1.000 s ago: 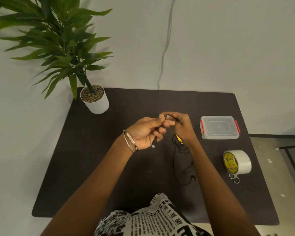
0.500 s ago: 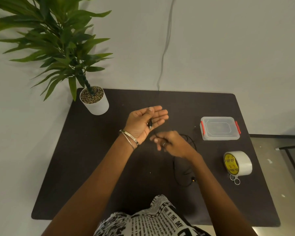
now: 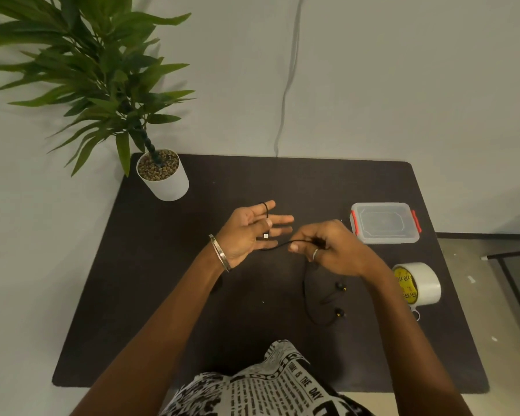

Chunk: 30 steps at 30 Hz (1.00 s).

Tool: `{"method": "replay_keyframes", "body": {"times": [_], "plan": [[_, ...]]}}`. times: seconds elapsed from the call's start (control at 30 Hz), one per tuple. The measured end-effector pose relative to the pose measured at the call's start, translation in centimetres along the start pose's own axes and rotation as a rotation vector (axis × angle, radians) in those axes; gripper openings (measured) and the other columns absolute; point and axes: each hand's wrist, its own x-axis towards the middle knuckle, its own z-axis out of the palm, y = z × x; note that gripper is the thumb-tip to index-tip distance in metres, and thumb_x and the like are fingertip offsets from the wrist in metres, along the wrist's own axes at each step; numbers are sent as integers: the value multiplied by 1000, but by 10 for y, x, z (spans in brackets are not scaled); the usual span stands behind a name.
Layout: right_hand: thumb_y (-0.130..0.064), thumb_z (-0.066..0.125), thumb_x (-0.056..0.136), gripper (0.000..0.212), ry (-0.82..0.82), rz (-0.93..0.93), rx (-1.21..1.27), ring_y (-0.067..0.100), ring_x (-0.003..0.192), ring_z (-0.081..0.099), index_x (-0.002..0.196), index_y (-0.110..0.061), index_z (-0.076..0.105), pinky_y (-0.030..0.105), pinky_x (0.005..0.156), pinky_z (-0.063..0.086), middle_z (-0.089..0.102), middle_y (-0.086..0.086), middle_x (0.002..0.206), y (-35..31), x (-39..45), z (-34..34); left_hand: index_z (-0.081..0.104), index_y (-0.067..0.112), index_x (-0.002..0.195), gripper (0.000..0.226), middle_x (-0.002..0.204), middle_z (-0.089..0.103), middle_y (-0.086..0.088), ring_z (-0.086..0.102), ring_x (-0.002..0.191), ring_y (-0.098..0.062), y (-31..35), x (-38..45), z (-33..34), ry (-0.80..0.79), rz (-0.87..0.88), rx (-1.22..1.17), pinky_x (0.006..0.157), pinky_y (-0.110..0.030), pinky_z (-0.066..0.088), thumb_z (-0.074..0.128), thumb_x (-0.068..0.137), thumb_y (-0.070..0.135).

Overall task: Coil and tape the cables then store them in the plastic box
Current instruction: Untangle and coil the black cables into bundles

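Observation:
A thin black cable (image 3: pixel 305 283) runs from my left hand through my right hand and down onto the dark table (image 3: pixel 162 295), ending in small black earbud-like tips. My left hand (image 3: pixel 249 231) is held palm up with straight spread fingers; the cable loops over its index finger and its plug end lies against the palm under the thumb. My right hand (image 3: pixel 330 249) pinches the cable a little to the right of the left palm. A clear plastic box (image 3: pixel 385 222) with red latches and its lid on sits at the right. A tape roll (image 3: pixel 418 284) lies in front of it.
A potted plant in a white pot (image 3: pixel 164 178) stands at the table's back left corner. A grey cord hangs down the wall behind the table. A small metal ring lies by the tape roll. The floor and a dark frame show at the far right.
My left hand opened flat and the cable now loops over its index finger. My right hand moved right and up, drawing the cable across the left palm.

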Motion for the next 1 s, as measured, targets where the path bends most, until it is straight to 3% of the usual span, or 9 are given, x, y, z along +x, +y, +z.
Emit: {"method": "replay_keyframes", "body": {"times": [0.13,0.23,0.3,0.47,0.57,0.7,0.8,0.9,1.0], "plan": [[-10,67,87,18,118,-11,83,9,65,63,84,-28,67,22,61,50,67,-4,71,2,5,-18,23,6,146,55,127,59,-17,58,114,-37,-4,-6,-2,-256,-49,-21,100,-57,41,45,95,7],[-8,68,84,14,161,17,241,5,63,62,80,-21,68,19,62,49,69,-7,68,3,18,-27,39,8,139,49,131,53,-25,51,119,-45,-2,-11,3,-475,-47,-112,99,-59,41,44,90,9],[-5,67,83,11,209,17,356,4,63,60,79,-15,67,17,62,48,68,-9,67,6,25,-27,36,5,140,49,131,51,-27,49,120,-48,0,-12,8,-572,-63,-194,98,-59,41,40,91,5],[3,59,87,12,317,17,545,0,64,60,87,-6,67,14,61,48,69,-13,72,16,39,-19,30,2,142,52,132,50,-28,51,118,-48,-1,-11,15,-649,-62,-297,96,-62,42,40,91,4],[3,54,91,16,301,46,611,4,66,59,92,-5,68,17,62,48,68,-8,76,23,41,-6,30,1,142,51,133,50,-26,53,118,-45,0,-10,16,-663,-35,-373,95,-63,41,39,91,3],[14,50,87,22,243,120,749,17,80,67,93,1,66,27,68,54,71,1,84,28,33,33,31,1,141,51,136,48,-22,52,120,-41,4,-4,15,-523,65,-488,96,-60,43,42,91,3],[-3,49,90,19,124,188,584,14,61,52,87,-8,67,27,58,44,64,-2,70,28,22,64,25,4,144,50,139,47,-21,50,124,-39,6,5,9,-258,146,-555,98,-56,43,33,95,-3],[-9,45,99,21,-110,178,410,7,58,46,104,-11,65,20,56,40,56,-2,68,19,10,67,18,10,147,53,135,52,-15,54,121,-35,3,16,-1,-2,185,-425,102,-53,41,29,97,-5],[-11,49,98,19,-118,139,262,0,56,50,97,-8,68,17,57,41,55,-10,60,10,3,43,9,16,150,57,134,54,-9,57,119,-27,-6,19,-9,103,162,-164,107,-47,37,29,100,-2]]}}
